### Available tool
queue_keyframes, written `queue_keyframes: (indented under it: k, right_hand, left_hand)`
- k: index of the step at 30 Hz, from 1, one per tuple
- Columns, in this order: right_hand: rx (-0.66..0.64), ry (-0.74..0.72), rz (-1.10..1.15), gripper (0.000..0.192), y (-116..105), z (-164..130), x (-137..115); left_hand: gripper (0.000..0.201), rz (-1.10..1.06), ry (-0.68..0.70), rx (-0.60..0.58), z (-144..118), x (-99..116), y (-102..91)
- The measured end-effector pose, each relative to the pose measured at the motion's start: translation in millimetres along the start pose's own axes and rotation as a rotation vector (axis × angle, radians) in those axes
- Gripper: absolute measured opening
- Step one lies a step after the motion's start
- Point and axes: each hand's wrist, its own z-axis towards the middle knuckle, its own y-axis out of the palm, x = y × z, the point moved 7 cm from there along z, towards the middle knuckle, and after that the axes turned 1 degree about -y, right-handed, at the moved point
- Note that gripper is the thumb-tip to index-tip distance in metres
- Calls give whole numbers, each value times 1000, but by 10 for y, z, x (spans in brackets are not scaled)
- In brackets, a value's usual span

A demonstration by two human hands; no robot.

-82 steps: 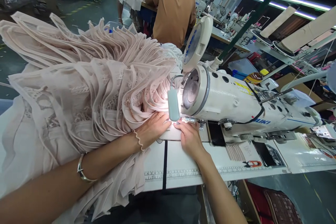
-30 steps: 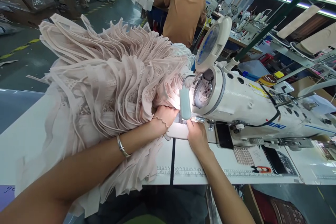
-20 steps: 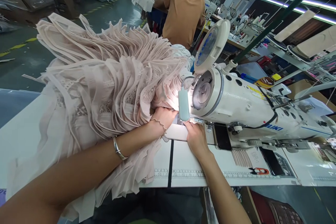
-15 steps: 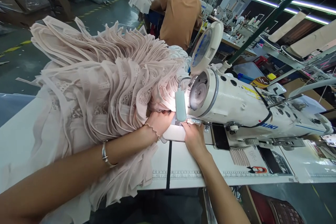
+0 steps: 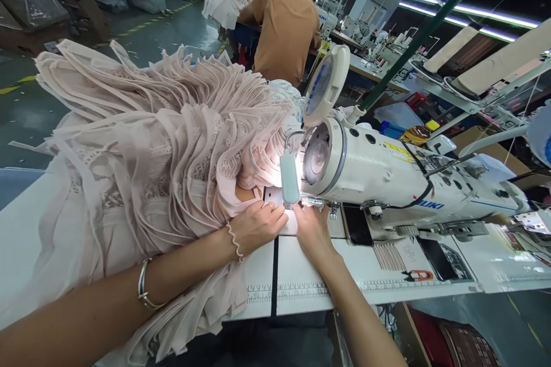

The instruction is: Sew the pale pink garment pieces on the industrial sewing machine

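Observation:
A white sewing machine (image 5: 365,163) stands on the table, its lamp lighting the needle area. My left hand (image 5: 256,226) is closed, fingers curled at the edge of the machine bed, with pink fabric (image 5: 247,194) running up to it. Close beside it, my right hand (image 5: 315,232) reaches under the machine head, its fingertips bunched by the presser foot; whatever they pinch is hidden. A big heap of pale pink lace and mesh pieces (image 5: 172,149) covers the table on the left, and my left forearm lies over part of it. A pale green pad (image 5: 290,178) hangs before the needle area.
A round magnifier (image 5: 326,85) sits above the machine head. Right of my hands lie a dark phone (image 5: 358,225), thread snips (image 5: 418,275) and a ruler strip (image 5: 301,288) along the table edge. A co-worker in a brown shirt (image 5: 282,28) sits ahead. Thread cones (image 5: 451,49) stand upper right.
My left hand has drawn back toward me from beside the needle area, its curled fingers now in plain view. The right hand stays by the presser foot. The view has shifted slightly.

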Motion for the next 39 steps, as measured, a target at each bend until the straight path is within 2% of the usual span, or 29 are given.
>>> queue_keyframes:
  k: [5, 13, 23, 28, 33, 36, 39]
  right_hand:
    - [-26, 28, 11, 54, 32, 2, 24]
    - [-12, 41, 50, 57, 14, 18, 30]
    - [57, 20, 183, 58, 8, 38, 104]
    - [68, 50, 92, 44, -41, 66, 64]
    - [-12, -6, 195, 33, -29, 122, -25]
    - [76, 1, 211, 32, -23, 105, 31]
    - [289, 215, 132, 32, -82, 30, 344]
  left_hand:
    - [26, 12, 16, 9, 7, 8, -18]
    - [29, -10, 17, -46, -4, 6, 36]
    - [26, 22, 24, 6, 0, 17, -19]
    - [27, 26, 5, -37, -1, 8, 18]
    - [27, 44, -33, -6, -3, -21, 18]
    - [27, 38, -13, 45, -1, -15, -25]
    - [27, 46, 4, 47, -2, 0, -56]
